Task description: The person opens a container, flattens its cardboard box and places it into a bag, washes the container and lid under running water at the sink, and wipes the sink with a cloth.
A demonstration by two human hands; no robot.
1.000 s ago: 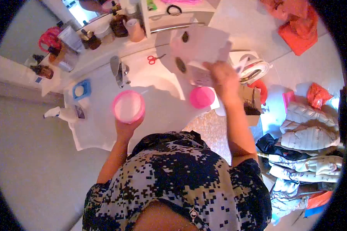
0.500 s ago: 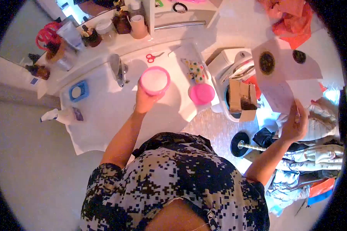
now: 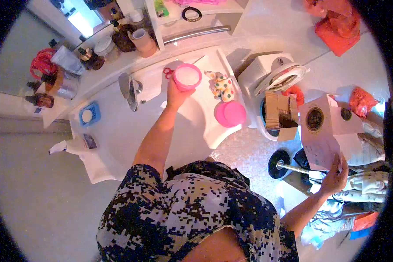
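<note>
My left hand (image 3: 178, 95) is closed round a pink-rimmed round container (image 3: 187, 76) with a pale inside, held over the back of the white sink. Red scissors (image 3: 168, 73) lie just left of the container, partly hidden. My right hand (image 3: 335, 175), out to the right, grips the lower edge of an open pinkish-white box (image 3: 317, 131) with dark round marks. On the sink's right ledge sits a pink round object (image 3: 231, 114), beside a cloth with coloured dots (image 3: 223, 87).
The faucet (image 3: 130, 91) stands at the sink's back left, near a blue soap dish (image 3: 90, 114). Bottles (image 3: 123, 39) line the shelf behind. A cardboard box (image 3: 280, 114) stands by the toilet (image 3: 266, 72). Clothes (image 3: 367, 183) are heaped at the right.
My right hand has carried the box from over the sink's right side out to the far right, and lower. My left hand has moved the container up and right, close to the scissors.
</note>
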